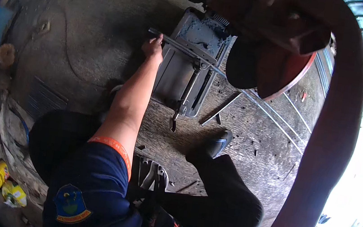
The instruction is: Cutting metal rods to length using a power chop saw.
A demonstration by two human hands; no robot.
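A cut-off saw stands on the floor in front of me, its flat grey metal base (167, 82) carrying a clamp with a screw (189, 85). My left hand (153, 49) is closed round the left end of thin metal rods (178, 46). These rods cross the base through the clamp and run out to the right under the saw's disc and reddish guard (281, 73). My right arm is raised along the right side and bends over the saw head. There my right hand (300, 14) is closed on the saw's handle, with its fingers mostly lost in shadow.
Long metal rods (276, 120) lie on the floor to the right, with a short bar (220, 109) and dark scraps near the base. My shoe (221, 142) is close to the clamp's end. Several thin bars (47, 97) lie at left, yellow packets (13, 192) at lower left.
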